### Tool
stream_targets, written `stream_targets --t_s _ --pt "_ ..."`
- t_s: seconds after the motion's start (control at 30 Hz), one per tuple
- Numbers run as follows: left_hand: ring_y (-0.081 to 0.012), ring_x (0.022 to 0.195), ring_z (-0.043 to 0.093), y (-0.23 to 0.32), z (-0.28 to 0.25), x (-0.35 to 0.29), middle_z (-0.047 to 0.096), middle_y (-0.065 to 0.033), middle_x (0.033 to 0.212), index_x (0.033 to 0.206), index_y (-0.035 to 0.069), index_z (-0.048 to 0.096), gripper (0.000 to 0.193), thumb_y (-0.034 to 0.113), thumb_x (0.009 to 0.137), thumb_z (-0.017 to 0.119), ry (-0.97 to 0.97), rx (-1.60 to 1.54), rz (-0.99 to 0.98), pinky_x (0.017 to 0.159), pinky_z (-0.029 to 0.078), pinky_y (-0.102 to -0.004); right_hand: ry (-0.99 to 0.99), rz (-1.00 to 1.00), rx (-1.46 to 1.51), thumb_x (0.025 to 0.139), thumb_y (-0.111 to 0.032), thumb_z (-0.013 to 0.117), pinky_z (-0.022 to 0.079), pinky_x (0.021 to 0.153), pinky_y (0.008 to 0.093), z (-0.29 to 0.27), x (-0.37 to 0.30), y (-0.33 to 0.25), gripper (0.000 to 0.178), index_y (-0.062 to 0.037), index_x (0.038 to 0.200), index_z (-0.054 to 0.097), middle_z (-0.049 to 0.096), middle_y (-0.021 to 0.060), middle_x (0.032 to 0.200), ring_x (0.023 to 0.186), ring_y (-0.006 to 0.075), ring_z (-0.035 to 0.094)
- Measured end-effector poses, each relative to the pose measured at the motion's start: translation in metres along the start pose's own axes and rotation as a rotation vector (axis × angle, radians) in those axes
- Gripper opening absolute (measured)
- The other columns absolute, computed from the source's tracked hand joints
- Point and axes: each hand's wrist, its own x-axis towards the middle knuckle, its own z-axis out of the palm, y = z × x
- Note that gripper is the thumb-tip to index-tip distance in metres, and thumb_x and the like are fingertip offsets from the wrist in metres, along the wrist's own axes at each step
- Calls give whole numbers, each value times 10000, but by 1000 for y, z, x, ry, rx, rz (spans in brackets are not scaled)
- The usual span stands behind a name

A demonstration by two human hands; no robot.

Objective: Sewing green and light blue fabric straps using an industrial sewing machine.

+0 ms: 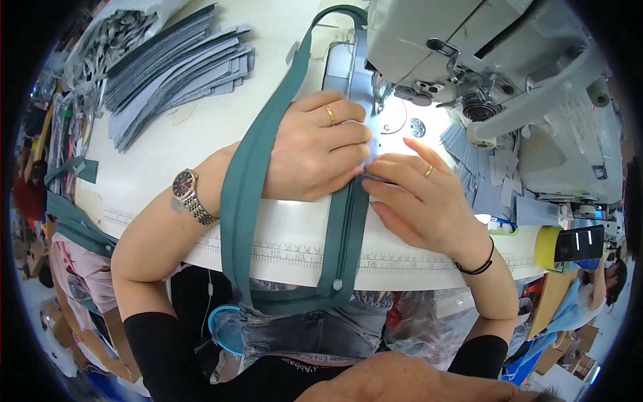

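A long green zipper strip (341, 231) runs from the machine bed toward me, loops over the table's front edge and rises over my left wrist. My left hand (318, 144), with bent fingers, presses the strip beside the needle area; its fingertips meet a grey-blue fabric piece (359, 74) lying along the strip. Opposite it, my right hand (422, 194) pinches the strip's right edge between thumb and fingers; the exact grip is partly hidden. A sewing machine head (442, 47) with a lit needle area stands just beyond both hands.
Stacked grey-blue fabric strips (181, 77) lie at the back left, near a bag of scraps (110, 40). More grey pieces (475, 161) lie right of the machine bed. A ruler tape (288, 254) follows the table's front edge. A phone (580, 244) stands at the right.
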Motion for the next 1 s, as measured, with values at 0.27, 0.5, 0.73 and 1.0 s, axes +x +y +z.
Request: stream_targets --t_s 0.27,0.5,0.73,1.0 --pt "-323 1230 555 -8 1 -4 658 -122 1244 1200 28 665 349 153 876 703 -124 105 -161 1050 452 -455 -86 163 -105 792 -255 770 410 1082 503 -4 6 -2 464 -86 1211 659 581 92 1329 1257 258 555" --pt "-334 1425 414 -7 5 -2 546 -179 1439 1366 32 571 436 259 994 593 -228 146 -308 1171 337 -463 -33 208 -163 784 -302 785 431 1004 471 -1 4 5 576 -92 1296 627 570 140 1403 1275 317 540" --pt "-348 1438 393 -11 9 -6 526 -192 1453 1381 33 556 462 287 996 591 -196 147 -352 1185 313 -462 -21 206 -152 802 -309 774 414 1019 468 1 7 5 586 -55 1304 610 570 169 1387 1272 335 535" --pt "-332 1197 585 -8 -6 -1 617 -162 1268 1259 29 626 430 320 943 641 -195 343 -270 1057 434 -446 -14 207 -147 815 -319 766 401 1038 486 3 9 4 587 -61 1318 606 559 150 1404 1275 332 528"
